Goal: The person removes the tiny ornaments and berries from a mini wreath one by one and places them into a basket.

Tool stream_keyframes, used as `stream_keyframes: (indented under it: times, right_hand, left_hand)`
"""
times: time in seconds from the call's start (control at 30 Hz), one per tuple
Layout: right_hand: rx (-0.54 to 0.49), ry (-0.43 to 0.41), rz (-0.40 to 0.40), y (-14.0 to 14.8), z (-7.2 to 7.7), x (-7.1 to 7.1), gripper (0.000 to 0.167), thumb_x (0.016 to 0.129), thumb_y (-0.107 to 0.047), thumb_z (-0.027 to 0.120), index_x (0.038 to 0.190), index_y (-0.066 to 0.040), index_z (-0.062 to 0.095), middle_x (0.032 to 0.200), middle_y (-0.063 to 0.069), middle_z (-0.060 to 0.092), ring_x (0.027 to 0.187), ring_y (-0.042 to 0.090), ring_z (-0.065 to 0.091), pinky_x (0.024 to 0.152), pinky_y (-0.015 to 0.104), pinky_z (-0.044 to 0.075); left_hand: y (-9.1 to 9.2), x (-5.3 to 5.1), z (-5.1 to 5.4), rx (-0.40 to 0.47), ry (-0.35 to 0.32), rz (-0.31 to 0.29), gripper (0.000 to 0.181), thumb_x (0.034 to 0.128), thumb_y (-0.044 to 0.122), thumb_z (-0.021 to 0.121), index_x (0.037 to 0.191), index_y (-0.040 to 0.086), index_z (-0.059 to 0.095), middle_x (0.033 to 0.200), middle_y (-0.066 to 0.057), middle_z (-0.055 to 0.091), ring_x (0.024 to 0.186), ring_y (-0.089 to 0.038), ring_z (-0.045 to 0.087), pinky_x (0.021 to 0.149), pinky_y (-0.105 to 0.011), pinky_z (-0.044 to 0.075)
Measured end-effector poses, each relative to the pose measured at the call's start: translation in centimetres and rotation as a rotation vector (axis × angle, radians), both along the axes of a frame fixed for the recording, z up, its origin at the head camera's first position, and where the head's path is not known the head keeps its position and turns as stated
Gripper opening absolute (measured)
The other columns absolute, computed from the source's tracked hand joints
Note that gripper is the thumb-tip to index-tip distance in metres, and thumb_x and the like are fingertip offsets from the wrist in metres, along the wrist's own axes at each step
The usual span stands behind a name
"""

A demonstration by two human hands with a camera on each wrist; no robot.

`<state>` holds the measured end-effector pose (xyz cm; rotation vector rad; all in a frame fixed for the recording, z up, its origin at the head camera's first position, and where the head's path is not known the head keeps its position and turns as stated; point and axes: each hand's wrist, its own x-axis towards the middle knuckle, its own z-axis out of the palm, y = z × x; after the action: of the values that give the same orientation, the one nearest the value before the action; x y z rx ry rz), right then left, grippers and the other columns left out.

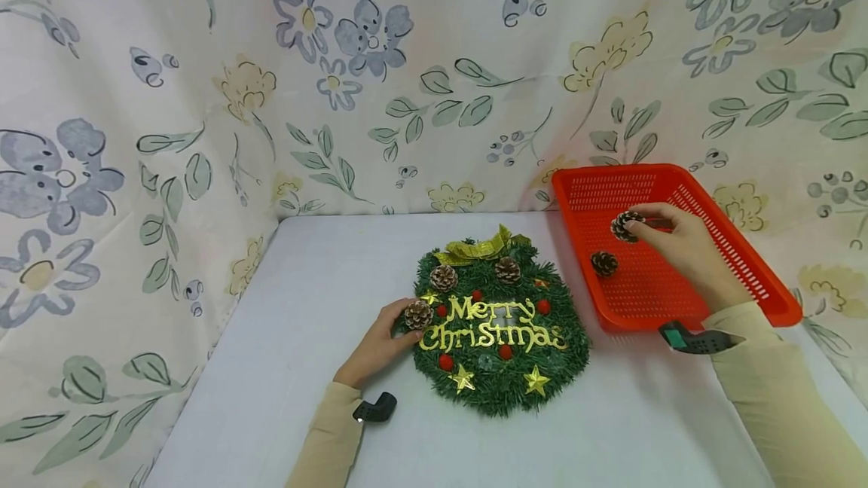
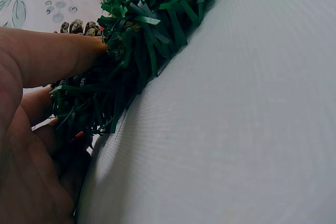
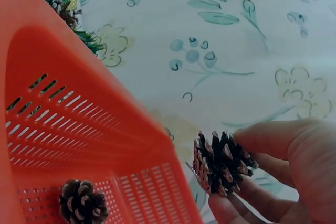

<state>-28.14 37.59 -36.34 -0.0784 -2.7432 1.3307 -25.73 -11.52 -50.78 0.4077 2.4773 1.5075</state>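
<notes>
A green tinsel Christmas wreath point(image 1: 498, 390) lies on the table, with gold "Merry Christmas" lettering, gold stars, red balls and a gold bow. At its left edge my left hand point(image 1: 383, 341) grips the rim, thumb and fingers on either side of a pine cone point(image 1: 418, 315) there. Two more cones, a left one point(image 1: 444, 278) and a right one point(image 1: 507, 270), sit below the bow. Over the red basket point(image 1: 597, 296), my right hand point(image 1: 685, 247) pinches a frosted pine cone point(image 3: 218, 162) between thumb and fingers. Another pine cone point(image 3: 83, 202) lies inside the basket.
The white-covered table point(image 1: 285, 307) extends left of the wreath and in front of it. Behind it hangs a floral curtain point(image 1: 420, 96), which the basket's far rim nearly meets. The basket stands to the right, close beside the wreath.
</notes>
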Motion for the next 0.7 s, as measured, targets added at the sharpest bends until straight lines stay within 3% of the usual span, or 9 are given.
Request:
stream_keyframes:
  times: [0.3, 0.53, 0.7]
  right_hand:
    - [-0.016, -0.039, -0.002, 0.4, -0.9, -0.9, 0.057, 0.099, -0.05, 0.062, 0.14, -0.011, 0.056, 0.098, -0.029, 0.061, 0.093, -0.007, 0.056, 0.082, 0.024, 0.043]
    - [-0.033, -0.039, -0.006, 1.1, -1.7, -1.4, 0.057, 0.099, -0.047, 0.062, 0.141, -0.008, 0.055, 0.096, -0.029, 0.063, 0.089, -0.01, 0.06, 0.079, 0.017, 0.046]
    - [-0.038, -0.067, -0.021, 1.3, -1.9, -1.7, 0.06, 0.099, -0.049, 0.061, 0.142, -0.008, 0.053, 0.095, -0.032, 0.062, 0.091, -0.01, 0.057, 0.084, 0.025, 0.043]
  left_hand:
    - [0.0, 0.0, 0.0, -0.005, 0.013, -0.012, 0.059, 0.0955, 0.019, 0.071, 0.15, 0.022, 0.048, 0.158, -0.013, 0.037, 0.15, -0.036, 0.031, 0.121, -0.062, 0.029]
    - [0.0, -0.1, -0.1, -0.007, 0.019, -0.008, 0.058, 0.0954, 0.02, 0.071, 0.149, 0.024, 0.048, 0.158, -0.013, 0.037, 0.149, -0.036, 0.033, 0.119, -0.064, 0.031]
    - [-0.1, 0.1, -0.1, -0.012, 0.013, -0.004, 0.058, 0.0958, 0.021, 0.071, 0.149, 0.025, 0.048, 0.158, -0.012, 0.037, 0.149, -0.035, 0.033, 0.119, -0.063, 0.032]
